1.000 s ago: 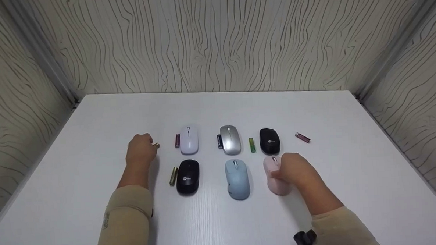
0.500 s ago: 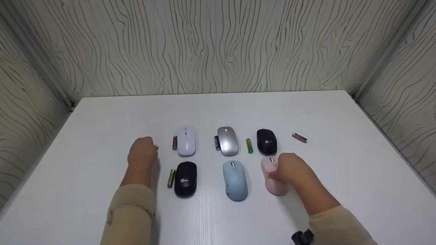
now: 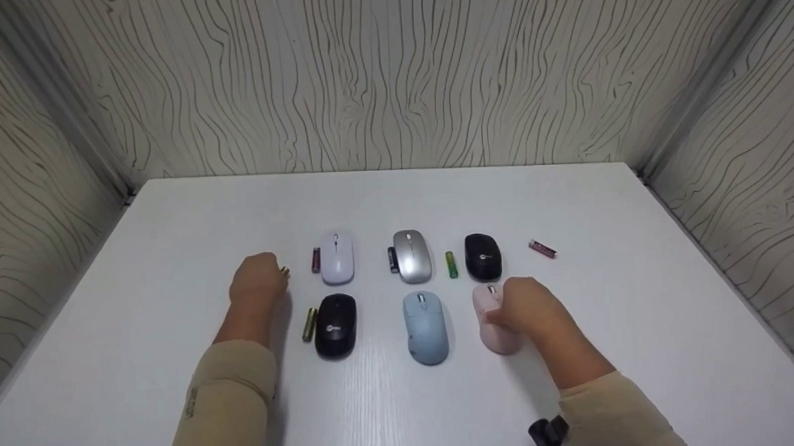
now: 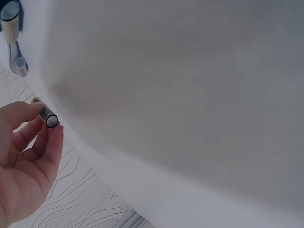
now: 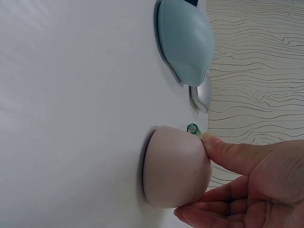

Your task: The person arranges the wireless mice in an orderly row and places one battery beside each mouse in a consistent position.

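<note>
My left hand pinches a gold-and-black battery between thumb and fingers, over the left part of the table. In the head view only the battery's end shows past the fingers. At the front right, my right hand grips a pink mouse, thumb on one side and fingers on the other. Left of the pink mouse lies a light blue mouse. A black mouse is just behind it. Nearest my left hand are a gold battery and a dark red battery.
A white mouse and a silver mouse lie in the back row. Another black mouse is front left. A dark battery, a green battery and a red battery lie among them. Wood-patterned panels surround the white table.
The head view has shifted slightly, so everything sits a little further left. My left hand has come slightly nearer, still with the battery. My right hand keeps holding the pink mouse.
</note>
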